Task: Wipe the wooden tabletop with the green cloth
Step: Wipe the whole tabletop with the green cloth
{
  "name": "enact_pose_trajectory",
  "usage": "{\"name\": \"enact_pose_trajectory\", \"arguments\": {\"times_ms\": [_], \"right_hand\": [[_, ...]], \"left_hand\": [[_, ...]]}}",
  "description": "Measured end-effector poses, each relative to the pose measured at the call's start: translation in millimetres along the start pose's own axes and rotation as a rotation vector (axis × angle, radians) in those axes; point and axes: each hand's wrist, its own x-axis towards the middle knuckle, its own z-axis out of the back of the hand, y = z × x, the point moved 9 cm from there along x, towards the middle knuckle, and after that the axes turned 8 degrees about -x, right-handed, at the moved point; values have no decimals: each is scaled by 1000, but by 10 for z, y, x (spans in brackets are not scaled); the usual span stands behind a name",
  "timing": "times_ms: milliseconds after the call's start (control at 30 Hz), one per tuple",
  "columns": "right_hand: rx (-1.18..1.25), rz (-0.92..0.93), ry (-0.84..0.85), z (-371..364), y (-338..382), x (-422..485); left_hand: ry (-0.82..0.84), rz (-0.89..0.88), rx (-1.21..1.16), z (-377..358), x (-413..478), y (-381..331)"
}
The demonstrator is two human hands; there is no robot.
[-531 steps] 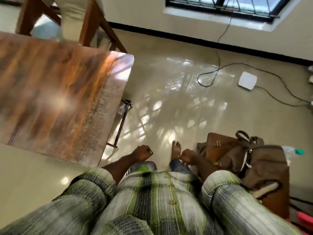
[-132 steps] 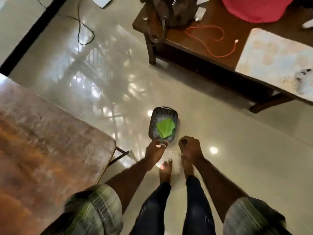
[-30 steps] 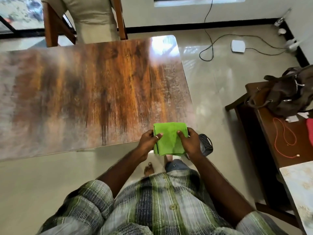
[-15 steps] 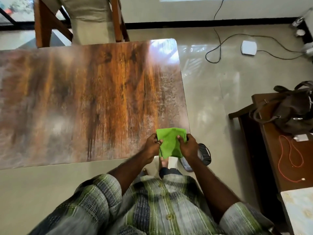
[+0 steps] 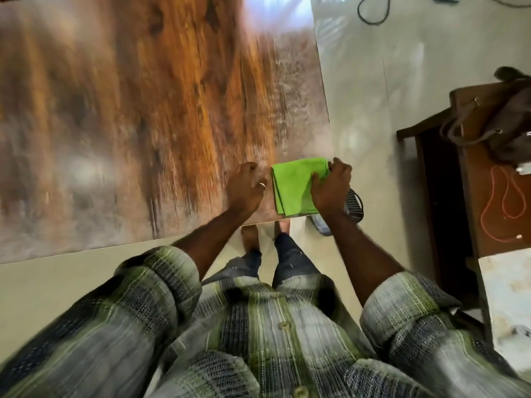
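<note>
Cloth (image 5: 291,187) lies folded on desk (image 5: 143,110) at near-right corner, long axis front-to-back. R hand (image 5: 330,186) pinches its right edge; L hand (image 5: 248,186) just beside it, loosely curled, holding nothing. Unwiped desk stretches left and far, so R hand leads.

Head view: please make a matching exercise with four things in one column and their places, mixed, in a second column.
Things:
1. green cloth
2. left hand
3. orange cable
4. brown bag

Places:
A. far end of the side table
B. near right corner of the wooden tabletop
C. on the side table, nearer than the bag
D. on the tabletop, just left of the cloth

Pairs: 1-B, 2-D, 3-C, 4-A
</note>
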Motion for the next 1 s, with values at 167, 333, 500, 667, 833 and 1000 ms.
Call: {"name": "enact_pose_trajectory", "arguments": {"times_ms": [167, 333, 500, 667, 833, 1000], "right_hand": [[-165, 212, -244, 58, 325, -169], [-368, 298, -44, -460, 345, -249], [-458, 299, -17, -574, 267, -267], [-481, 309, -28, -500, 229, -252], [-511, 242, -6, -409, 97, -154], [-491, 205, -24, -350, 75, -125]], "left_hand": [[-112, -168, 362, 484, 72, 307], [-97, -203, 561, 705, 103, 640], [-80, -198, 594, 679, 129, 789], [-80, -210, 597, 688, 129, 785], [-81, -212, 621, 681, 128, 787], [-82, -209, 623, 688, 130, 783]]}}
